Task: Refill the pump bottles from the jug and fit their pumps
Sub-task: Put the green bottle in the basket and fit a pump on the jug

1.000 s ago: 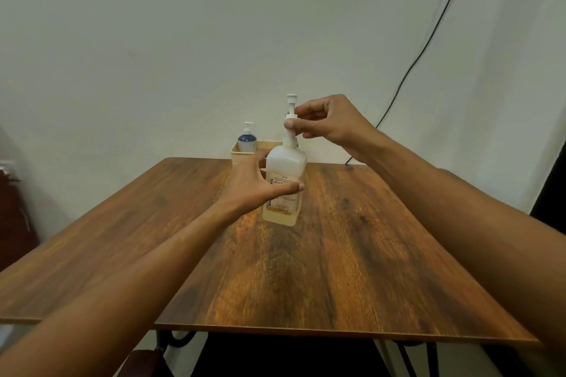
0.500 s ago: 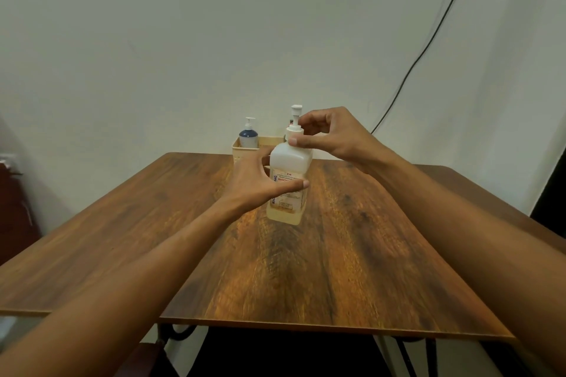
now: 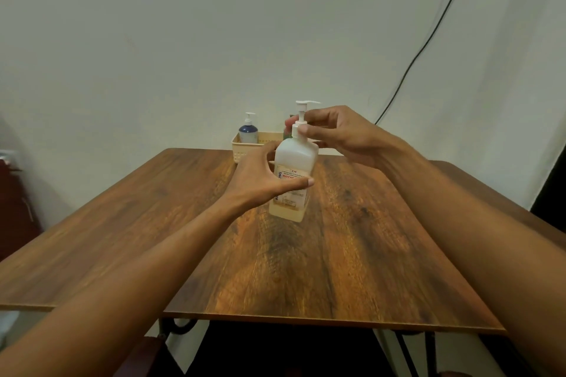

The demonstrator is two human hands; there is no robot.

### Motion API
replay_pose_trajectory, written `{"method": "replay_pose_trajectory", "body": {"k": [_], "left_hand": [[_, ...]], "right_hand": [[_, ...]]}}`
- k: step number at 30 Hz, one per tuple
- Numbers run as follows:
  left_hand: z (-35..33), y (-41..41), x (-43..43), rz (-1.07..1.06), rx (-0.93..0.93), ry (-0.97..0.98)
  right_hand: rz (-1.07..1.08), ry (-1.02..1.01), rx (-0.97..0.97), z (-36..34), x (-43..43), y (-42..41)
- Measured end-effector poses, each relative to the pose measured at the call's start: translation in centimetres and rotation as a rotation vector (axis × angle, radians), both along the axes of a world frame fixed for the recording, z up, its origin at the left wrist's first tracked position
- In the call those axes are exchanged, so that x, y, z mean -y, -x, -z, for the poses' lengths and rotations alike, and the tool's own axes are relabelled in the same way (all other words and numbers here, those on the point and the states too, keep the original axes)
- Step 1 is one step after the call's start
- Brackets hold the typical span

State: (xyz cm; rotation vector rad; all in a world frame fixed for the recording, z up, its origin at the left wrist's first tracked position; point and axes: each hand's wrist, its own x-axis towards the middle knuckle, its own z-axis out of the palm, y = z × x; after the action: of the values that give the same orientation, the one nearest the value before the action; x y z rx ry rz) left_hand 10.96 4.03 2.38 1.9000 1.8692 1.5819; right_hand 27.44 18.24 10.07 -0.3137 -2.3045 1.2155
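While the clear pump bottle (image 3: 292, 159) stands upright on the table (image 3: 382, 254), a little past the middle toward 12 o'clock, I judge the step in hand to be the fitting of its pump (image 3: 302, 115). Both hands are clamped on this one thing. The left hand (image 3: 260, 180) reaches in from 7 o'clock and wraps the body of the bottle, with the thumb lying across the front label. The right hand (image 3: 340, 136) reaches in from 4 o'clock and pinches the white collar of the pump at the neck, between the thumb and the first fingers. The pump head is up, and its nozzle points toward 3 o'clock. Pale yellow liquid shows in the lower part of the bottle. How high it reaches I cannot tell, because the label and the hand cover the middle.

I do not see the jug in the view. At the 12 o'clock edge of the table sits a cream basket (image 3: 237, 148), and a blue pump bottle (image 3: 248, 133) stands in its 9 o'clock end with its pump on.

The next move, as I see it, calls for turning the collar on the thread while the left hand keeps the body from turning with it. The collar must sit straight on the neck, otherwise the thread can cross. Whether it is already tight, I cannot tell from here.
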Motion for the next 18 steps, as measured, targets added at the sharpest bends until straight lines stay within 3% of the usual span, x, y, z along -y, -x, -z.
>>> {"method": "replay_pose_trajectory", "body": {"k": [9,12,15,18], "left_hand": [[0.0,-0.9,0.0,0.039,0.006,-0.008],[0.0,-0.9,-0.1,0.036,0.009,0.001],[-0.2,-0.6,-0.2,0.042,0.016,0.008],[-0.3,-0.5,-0.1,0.040,-0.018,0.009]], "right_hand": [[0.260,-0.054,-0.253,2.1,1.5,1.5],[0.255,-0.102,-0.164,2.0,1.4,1.3],[0.055,-0.008,0.010,0.4,0.8,-0.1],[-0.021,-0.087,0.101,-1.3,0.5,-1.3]]}}
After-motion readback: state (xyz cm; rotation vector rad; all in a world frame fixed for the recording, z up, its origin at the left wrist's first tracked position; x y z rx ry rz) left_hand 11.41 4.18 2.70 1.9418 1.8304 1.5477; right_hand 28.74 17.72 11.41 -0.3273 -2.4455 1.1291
